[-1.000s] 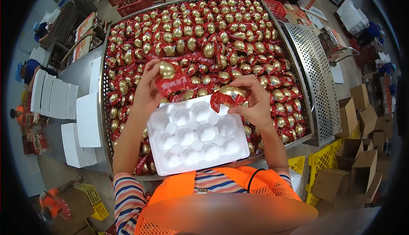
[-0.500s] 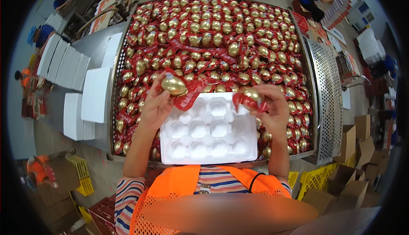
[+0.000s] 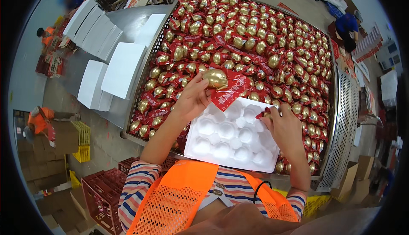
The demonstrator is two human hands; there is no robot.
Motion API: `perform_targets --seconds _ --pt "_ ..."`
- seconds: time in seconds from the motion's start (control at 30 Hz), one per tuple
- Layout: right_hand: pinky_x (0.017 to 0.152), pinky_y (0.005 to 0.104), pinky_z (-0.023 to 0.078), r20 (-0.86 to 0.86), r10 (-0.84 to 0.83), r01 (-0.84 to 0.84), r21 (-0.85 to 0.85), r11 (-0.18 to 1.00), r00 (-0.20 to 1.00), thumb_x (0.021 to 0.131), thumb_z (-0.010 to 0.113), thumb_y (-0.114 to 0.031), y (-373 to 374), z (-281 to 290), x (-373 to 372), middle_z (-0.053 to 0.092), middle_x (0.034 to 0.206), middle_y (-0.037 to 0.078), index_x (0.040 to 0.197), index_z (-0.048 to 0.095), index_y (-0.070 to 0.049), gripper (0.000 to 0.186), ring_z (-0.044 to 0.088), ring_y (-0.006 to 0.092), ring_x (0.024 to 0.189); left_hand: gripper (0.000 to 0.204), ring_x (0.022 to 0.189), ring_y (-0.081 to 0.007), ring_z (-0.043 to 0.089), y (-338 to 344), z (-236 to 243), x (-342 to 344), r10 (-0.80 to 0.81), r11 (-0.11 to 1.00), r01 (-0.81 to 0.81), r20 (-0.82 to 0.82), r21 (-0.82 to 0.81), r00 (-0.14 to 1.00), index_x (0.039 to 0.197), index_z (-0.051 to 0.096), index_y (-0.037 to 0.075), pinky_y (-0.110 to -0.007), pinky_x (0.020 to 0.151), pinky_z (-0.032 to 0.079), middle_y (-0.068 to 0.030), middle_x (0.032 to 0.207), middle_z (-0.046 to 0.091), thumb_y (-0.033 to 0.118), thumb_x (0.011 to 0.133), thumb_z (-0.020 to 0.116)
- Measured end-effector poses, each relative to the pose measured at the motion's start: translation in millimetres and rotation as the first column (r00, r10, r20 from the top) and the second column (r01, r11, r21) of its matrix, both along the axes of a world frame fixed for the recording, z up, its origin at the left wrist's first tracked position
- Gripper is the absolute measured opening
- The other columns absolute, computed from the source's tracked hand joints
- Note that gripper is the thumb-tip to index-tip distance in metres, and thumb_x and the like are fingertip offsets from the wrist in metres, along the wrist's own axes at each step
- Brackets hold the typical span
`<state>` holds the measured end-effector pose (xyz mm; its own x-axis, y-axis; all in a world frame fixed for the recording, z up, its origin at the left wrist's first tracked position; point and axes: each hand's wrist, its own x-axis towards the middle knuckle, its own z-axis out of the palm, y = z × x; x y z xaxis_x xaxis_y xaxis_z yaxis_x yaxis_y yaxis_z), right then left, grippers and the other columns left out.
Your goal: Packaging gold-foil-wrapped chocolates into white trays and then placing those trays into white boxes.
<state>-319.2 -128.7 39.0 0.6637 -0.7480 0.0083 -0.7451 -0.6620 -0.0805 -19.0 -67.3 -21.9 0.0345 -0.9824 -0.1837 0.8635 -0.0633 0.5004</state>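
Observation:
My left hand (image 3: 191,100) grips a shiny gold egg (image 3: 216,79) whose red plastic wrapper (image 3: 230,93) hangs out toward the right. It is held up above the far left edge of a white foam tray (image 3: 232,142). Round hollows cover the tray, which lies on a mass of wrapped eggs. At the tray's far right corner, my right hand (image 3: 286,128) is closed, palm down, round a second red-wrapped gold egg (image 3: 267,114). Its fingers hide most of that egg, so I cannot tell whether it touches the tray.
A metal-rimmed table (image 3: 140,79) holds rows of red-wrapped gold eggs (image 3: 251,30). White foam boxes (image 3: 123,70) stand on the steel surface to the left. A perforated metal shelf (image 3: 343,111) runs along the right. Red crates (image 3: 102,192) and cartons stand around; co-workers are farther off.
My right hand has lowered its egg to the tray's far right corner and turned palm down. The left still holds its egg, wrapper now spread out. The whole view has tilted and shifted.

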Motion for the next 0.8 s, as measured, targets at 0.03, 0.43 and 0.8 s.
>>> perform_targets --seconds 0.03,0.43,0.8 --pt "0.064 0.0425 0.057 0.051 0.004 -0.007 0.074 0.997 0.999 0.089 0.074 -0.023 -1 9 -2 0.06 0.112 0.018 0.109 0.063 0.002 0.034 0.068 0.0327 0.085 0.044 0.115 -0.0207 0.065 -2 0 0 -0.045 0.998 0.045 0.001 -0.037 0.999 0.139 0.046 0.006 -0.035 0.097 0.055 -0.0106 0.132 0.061 0.009 0.098 0.061" --pt "0.054 0.0438 0.053 -0.078 0.131 -0.128 0.048 0.991 0.988 0.084 0.066 -0.008 -12 3 8 0.058 0.1 0.017 0.108 0.059 -0.007 0.024 0.069 0.0342 0.071 0.044 0.114 -0.025 0.067 -8 4 5 0.023 1.0 -0.023 0.051 -0.001 0.998 0.139 0.047 0.002 -0.039 0.096 0.057 -0.0137 0.128 0.064 0.007 0.097 0.062" --pt "0.062 0.043 0.053 -0.003 0.168 -0.168 0.001 0.986 0.986 0.078 0.065 -0.002 -3 4 -6 0.057 0.101 0.014 0.109 0.058 -0.007 0.032 0.068 0.0294 0.076 0.06 0.123 -0.0255 0.061 -4 2 1 -0.061 0.998 0.061 0.03 -0.016 0.998 0.144 0.042 0.009 -0.039 0.099 0.056 -0.0119 0.134 0.059 -0.004 0.089 0.065"
